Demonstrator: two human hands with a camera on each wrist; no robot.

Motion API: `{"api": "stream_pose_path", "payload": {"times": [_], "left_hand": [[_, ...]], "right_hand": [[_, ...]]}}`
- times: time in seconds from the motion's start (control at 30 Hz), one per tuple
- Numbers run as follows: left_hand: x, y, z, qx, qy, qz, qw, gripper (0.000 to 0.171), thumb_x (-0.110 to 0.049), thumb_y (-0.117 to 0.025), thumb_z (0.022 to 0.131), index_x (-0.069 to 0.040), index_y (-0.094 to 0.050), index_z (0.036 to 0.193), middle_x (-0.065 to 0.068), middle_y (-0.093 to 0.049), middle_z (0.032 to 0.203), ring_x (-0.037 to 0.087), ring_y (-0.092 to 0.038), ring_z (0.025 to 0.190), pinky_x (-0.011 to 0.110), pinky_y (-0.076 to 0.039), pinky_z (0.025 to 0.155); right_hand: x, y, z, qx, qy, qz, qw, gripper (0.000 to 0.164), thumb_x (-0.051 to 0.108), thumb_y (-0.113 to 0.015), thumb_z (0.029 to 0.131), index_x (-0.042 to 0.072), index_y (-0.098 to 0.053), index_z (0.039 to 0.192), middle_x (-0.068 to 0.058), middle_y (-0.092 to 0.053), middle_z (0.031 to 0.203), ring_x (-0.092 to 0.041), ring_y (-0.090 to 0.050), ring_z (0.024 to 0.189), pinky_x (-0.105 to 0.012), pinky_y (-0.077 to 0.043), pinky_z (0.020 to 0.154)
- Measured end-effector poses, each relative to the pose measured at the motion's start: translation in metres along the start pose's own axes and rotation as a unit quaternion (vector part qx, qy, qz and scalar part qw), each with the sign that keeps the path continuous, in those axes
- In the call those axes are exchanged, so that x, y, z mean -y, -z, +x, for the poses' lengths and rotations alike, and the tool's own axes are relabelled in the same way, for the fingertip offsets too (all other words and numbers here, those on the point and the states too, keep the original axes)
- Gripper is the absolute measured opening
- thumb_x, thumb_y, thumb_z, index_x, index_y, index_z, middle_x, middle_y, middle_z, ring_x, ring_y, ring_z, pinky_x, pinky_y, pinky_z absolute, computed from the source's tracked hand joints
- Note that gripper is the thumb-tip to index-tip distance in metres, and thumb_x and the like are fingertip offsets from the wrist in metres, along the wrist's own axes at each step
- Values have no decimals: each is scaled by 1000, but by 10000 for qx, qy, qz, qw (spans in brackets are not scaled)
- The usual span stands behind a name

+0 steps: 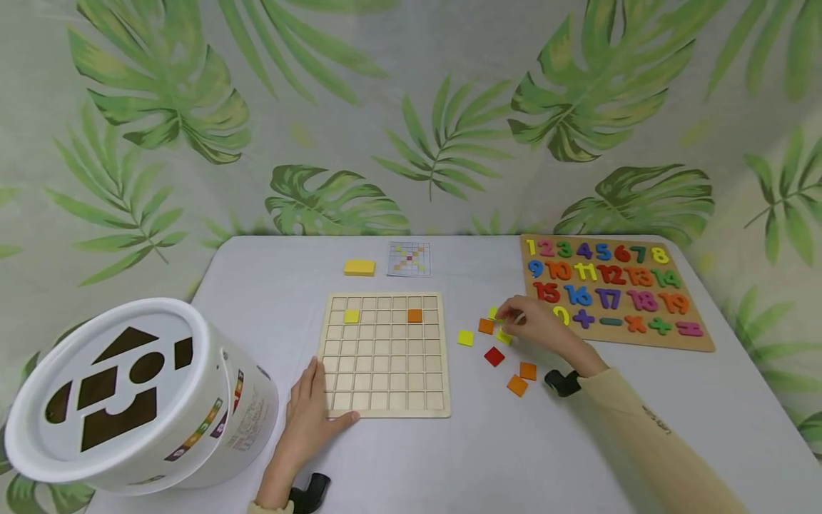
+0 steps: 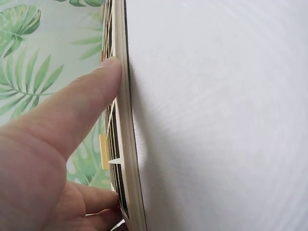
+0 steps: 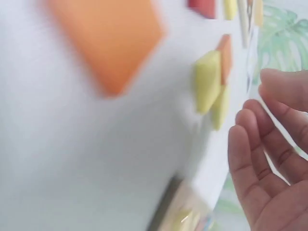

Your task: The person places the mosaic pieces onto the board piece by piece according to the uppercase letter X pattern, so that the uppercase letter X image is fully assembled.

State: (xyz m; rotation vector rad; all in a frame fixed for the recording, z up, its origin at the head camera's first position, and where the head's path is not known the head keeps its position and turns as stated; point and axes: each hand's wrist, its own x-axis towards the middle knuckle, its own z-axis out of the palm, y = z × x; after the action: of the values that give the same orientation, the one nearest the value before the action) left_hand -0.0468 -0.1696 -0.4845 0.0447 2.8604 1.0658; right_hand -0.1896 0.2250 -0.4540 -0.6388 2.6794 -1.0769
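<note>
A wooden grid board [image 1: 385, 364] lies on the table, with a yellow square tile [image 1: 352, 316] and an orange square tile [image 1: 414, 315] in its upper cells. My left hand [image 1: 311, 410] rests at its near left corner, fingers along the left side and thumb [image 2: 91, 94] against the near edge. To the right of the board, my right hand [image 1: 536, 325] hovers over loose tiles, its fingers loosely bent. No tile shows between thumb and fingertips in the right wrist view. Around it lie yellow tiles [image 3: 207, 82], several orange tiles [image 1: 516, 385] and a red tile [image 1: 494, 356].
Behind the board are a yellow block [image 1: 359, 268] and a printed pattern card [image 1: 409, 259]. A number puzzle board [image 1: 616, 332] lies at the far right. On the left stands a white bucket [image 1: 247, 400] with shaped holes in its lid. A leaf-patterned cloth [image 1: 449, 200] hangs behind the table.
</note>
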Motion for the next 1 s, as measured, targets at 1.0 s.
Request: {"api": "stream_pose_path", "payload": {"times": [1.0], "left_hand": [[-1,0,-2,-83,-65,-37,9999,106,-29,-82,75,15,-16,145,28,-9,154,48,-10,137,67,-12,103]], "right_hand": [[76,-59,62,477,1014,9,9937,20,-2,-68,81,4,-64,100,-2,-60,96,-19,-55,89,-33,-49,78]]}}
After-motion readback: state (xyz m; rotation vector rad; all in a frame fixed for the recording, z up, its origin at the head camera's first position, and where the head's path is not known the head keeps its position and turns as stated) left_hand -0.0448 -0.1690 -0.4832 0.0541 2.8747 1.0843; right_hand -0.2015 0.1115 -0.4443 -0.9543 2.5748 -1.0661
